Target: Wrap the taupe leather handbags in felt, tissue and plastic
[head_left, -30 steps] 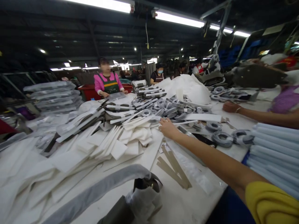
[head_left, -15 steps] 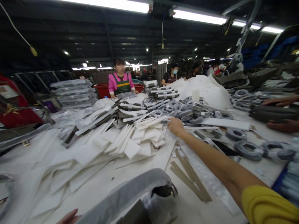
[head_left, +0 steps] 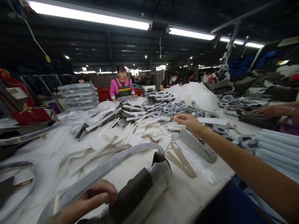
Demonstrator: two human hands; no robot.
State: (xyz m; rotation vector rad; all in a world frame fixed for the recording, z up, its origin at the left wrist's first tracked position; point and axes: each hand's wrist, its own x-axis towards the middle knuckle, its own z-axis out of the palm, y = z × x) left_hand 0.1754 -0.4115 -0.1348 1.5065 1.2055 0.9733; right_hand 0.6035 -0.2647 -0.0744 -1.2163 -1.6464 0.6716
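Observation:
A dark bag [head_left: 132,194], partly covered in translucent film, lies tilted at the front of the table. Its long strap [head_left: 112,163], sleeved in the same film, arches over to the left. My left hand [head_left: 93,199] reaches under this strap, its fingers loosely curved and apart, fingertips beside the bag's dark body. Farther off, my right hand [head_left: 183,119] is stretched out at the edge of a heap of white foam sheets [head_left: 140,132]. Its fingers are drawn together there; what they pinch, if anything, is too small to make out.
Coiled, wrapped straps [head_left: 177,107] are heaped past my right hand. Brown strips [head_left: 182,161] and a grey wrapped piece [head_left: 198,146] lie under my right forearm. Pale blue rolls [head_left: 277,149] stand at right. A person in pink [head_left: 122,85] is across the table; another person's hands [head_left: 273,109] work at right.
My left hand has come up from the bottom edge to under the strap, beside the bag. My right hand stays by the foam sheets. The camera's view has shifted.

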